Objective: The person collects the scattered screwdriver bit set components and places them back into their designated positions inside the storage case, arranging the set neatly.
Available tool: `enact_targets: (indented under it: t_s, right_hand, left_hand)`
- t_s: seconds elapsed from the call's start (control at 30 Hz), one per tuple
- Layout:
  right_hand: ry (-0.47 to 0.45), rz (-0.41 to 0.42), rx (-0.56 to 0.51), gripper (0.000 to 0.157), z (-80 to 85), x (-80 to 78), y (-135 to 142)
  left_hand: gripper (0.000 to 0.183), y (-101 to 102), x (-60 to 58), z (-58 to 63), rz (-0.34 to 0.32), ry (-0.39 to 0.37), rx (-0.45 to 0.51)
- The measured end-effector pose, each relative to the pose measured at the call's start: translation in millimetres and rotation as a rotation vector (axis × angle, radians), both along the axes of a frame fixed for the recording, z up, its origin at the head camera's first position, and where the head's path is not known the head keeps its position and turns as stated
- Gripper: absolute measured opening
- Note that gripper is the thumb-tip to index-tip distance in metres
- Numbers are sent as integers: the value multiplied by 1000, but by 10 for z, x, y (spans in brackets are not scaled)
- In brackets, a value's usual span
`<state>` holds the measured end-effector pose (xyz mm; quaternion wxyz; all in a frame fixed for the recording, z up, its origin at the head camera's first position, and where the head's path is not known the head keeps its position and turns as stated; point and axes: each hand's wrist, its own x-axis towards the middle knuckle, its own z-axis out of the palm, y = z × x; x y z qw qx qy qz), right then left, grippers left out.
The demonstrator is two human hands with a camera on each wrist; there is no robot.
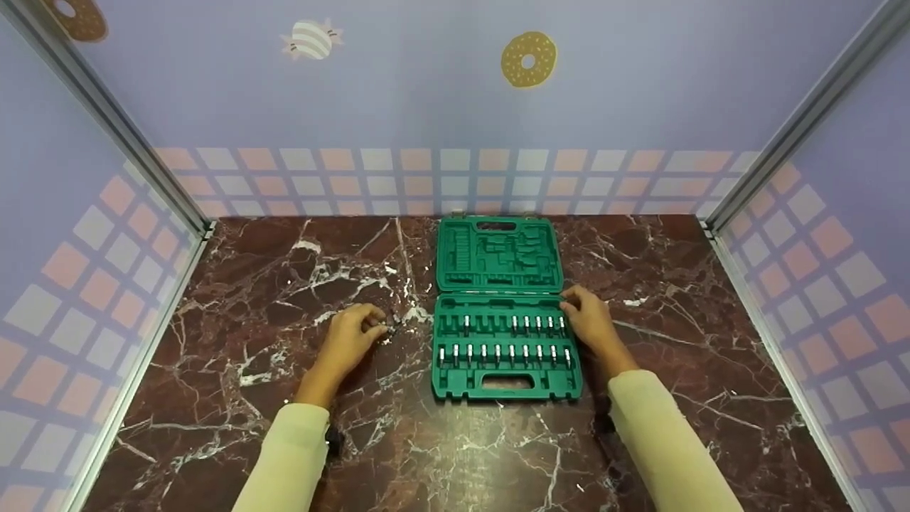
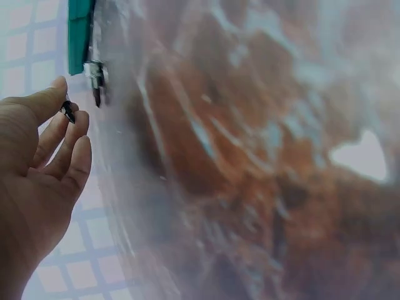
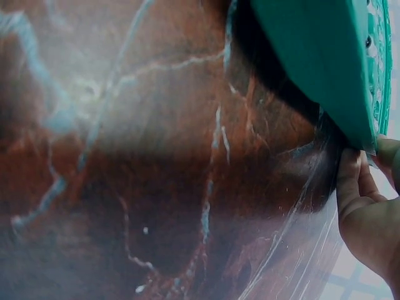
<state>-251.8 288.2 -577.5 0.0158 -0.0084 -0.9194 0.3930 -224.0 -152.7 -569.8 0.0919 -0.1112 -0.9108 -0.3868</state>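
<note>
A green plastic socket case (image 1: 506, 334) lies unfolded, its moulded lid (image 1: 498, 252) laid back behind it. Two rows of silver bit sockets (image 1: 512, 353) fill slots in the base; several back-row slots stand bare. To the left of the case, my left hand (image 1: 352, 336) pinches a small dark-tipped bit socket (image 2: 68, 112) between thumb and fingers. Beside that hand, another silver bit socket with a black tip (image 2: 95, 81) lies on the table. My right hand (image 1: 590, 320) grips the case's right edge near the hinge, thumb and fingers on either side of it (image 3: 369, 194).
The table has a dark red marble pattern (image 1: 682, 355) with white veins. Patterned lilac panels (image 1: 426, 107) enclose the back and both sides, joined by grey metal strips (image 1: 782, 121).
</note>
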Motion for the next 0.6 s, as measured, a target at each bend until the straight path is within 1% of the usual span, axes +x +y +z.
enact_targets:
  t_s: [0.2,0.37,0.6]
  right_hand:
    - [12,4,-6,19,10,2,-2]
    - [-11,6,-7,20,24,2,-4]
    - [-20,1,-5,20,22,5,-9]
  left_hand:
    - [14,115,-8,101,-38,-13,66]
    - [13,212,-23,160,-54,-29,116]
    - [13,346,-25,265,-59,-116,210]
